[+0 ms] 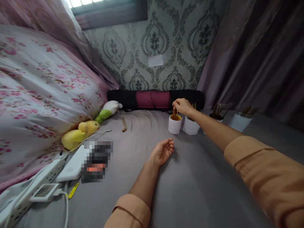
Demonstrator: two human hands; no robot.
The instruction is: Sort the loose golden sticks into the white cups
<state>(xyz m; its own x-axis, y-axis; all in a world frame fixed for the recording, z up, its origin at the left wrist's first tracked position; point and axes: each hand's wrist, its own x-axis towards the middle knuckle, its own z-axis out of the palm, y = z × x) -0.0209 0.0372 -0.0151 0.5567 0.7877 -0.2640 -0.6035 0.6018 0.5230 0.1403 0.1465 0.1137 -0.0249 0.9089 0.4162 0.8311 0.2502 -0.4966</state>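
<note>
My right hand (182,106) is above a white cup (174,127) with a yellow inner rim. Its fingers are pinched around the tops of thin amber-brown sticks (175,115) that stand in this cup. Just to the right is a second white cup (191,127), partly behind my right wrist, with more thin sticks showing above it. My left hand (163,151) rests on the grey sheet (190,183) in front of the cups, palm turned sideways, fingers loosely curled and holding nothing.
Farther right stand a dark-rimmed cup (216,117) and a larger white container (241,122), both with sticks. A gold-coloured slim item (123,124) lies left. Plush toys (73,139), a power strip (30,193) and a white power bank (73,164) line the left side. A black-and-maroon roll (152,99) lies along the wall.
</note>
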